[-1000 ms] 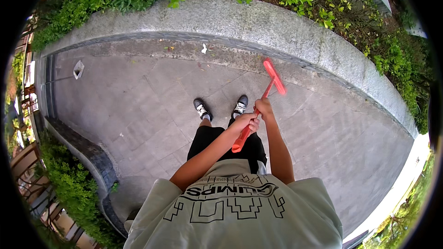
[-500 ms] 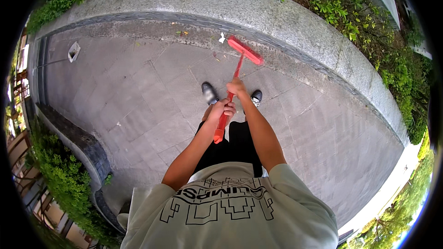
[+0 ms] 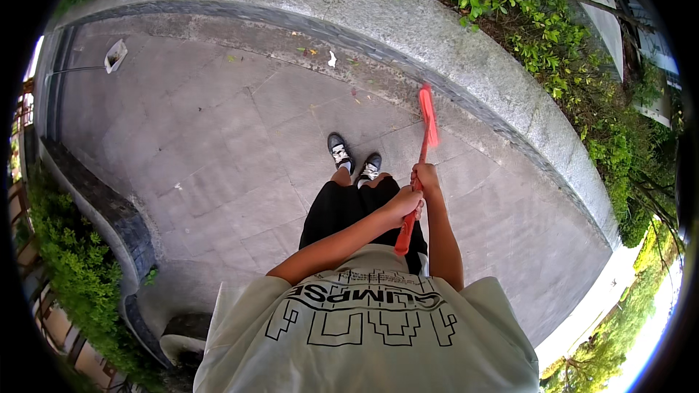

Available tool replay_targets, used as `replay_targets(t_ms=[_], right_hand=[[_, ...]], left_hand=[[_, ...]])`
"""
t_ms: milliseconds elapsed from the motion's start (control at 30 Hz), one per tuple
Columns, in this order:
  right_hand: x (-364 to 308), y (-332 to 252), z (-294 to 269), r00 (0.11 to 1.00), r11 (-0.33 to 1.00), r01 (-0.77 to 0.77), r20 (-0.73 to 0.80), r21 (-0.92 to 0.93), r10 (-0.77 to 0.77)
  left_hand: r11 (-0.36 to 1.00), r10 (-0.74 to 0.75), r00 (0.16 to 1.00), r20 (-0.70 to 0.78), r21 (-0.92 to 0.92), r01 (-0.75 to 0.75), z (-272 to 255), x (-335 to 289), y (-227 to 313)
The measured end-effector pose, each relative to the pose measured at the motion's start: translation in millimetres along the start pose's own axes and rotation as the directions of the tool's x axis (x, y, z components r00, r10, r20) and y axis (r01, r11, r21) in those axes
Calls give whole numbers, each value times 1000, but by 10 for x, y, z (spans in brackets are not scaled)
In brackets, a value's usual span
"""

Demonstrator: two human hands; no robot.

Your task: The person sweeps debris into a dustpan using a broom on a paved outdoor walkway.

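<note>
A red broom (image 3: 429,118) reaches away from me over the grey paving, its bristled head near the foot of the low curved wall. My right hand (image 3: 426,175) is wrapped round the handle, farther along toward the head. Closer to my body, my left hand (image 3: 405,204) grips the same handle just above its thick lower end. To the left of the broom head, a crumpled white scrap (image 3: 332,60) lies on the ground beside several small fallen leaves (image 3: 312,52). The broom head is slightly blurred.
A curved stone wall (image 3: 349,7) runs along the far side, with green bushes (image 3: 495,0) behind it. At the far left stands a whitish dustpan-like container (image 3: 115,56) with a thin handle. A dark curved ledge (image 3: 109,204) borders the left side. My shoes (image 3: 340,150) stand on the paving.
The broom and both hands have swung to the right, and the broom head has turned more lengthwise, away from the white scrap. My feet have come closer together.
</note>
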State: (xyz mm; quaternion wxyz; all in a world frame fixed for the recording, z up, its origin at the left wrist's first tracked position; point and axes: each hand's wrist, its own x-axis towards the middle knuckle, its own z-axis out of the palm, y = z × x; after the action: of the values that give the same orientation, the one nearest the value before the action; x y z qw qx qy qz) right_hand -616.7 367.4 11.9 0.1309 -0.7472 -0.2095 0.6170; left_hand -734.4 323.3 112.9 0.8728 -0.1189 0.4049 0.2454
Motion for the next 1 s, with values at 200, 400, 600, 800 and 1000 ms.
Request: replay_targets(t_ms=[200, 400, 600, 800, 1000], right_hand=[[445, 463, 116, 998, 995, -55, -23, 83, 57], [383, 417, 1328, 972, 991, 119, 196, 62, -129], [-444, -125, 1597, 913, 991, 98, 389, 92, -127], [-559, -135, 1292, 954, 981, 196, 227, 15, -194], [329, -140, 1016, 988, 989, 146, -59, 13, -145]], left_hand=[[982, -55, 998, 43, 185, 46, -578, 654, 6], [997, -63, 992, -112, -43, 59, -863, -515, 624], [930, 308, 917, -254, 285, -233, -461, -1090, 258], [978, 166, 978, -128, 149, -146, -453, -1291, 270], [989, -147, 979, 140, 22, 145, -844, -277, 891]])
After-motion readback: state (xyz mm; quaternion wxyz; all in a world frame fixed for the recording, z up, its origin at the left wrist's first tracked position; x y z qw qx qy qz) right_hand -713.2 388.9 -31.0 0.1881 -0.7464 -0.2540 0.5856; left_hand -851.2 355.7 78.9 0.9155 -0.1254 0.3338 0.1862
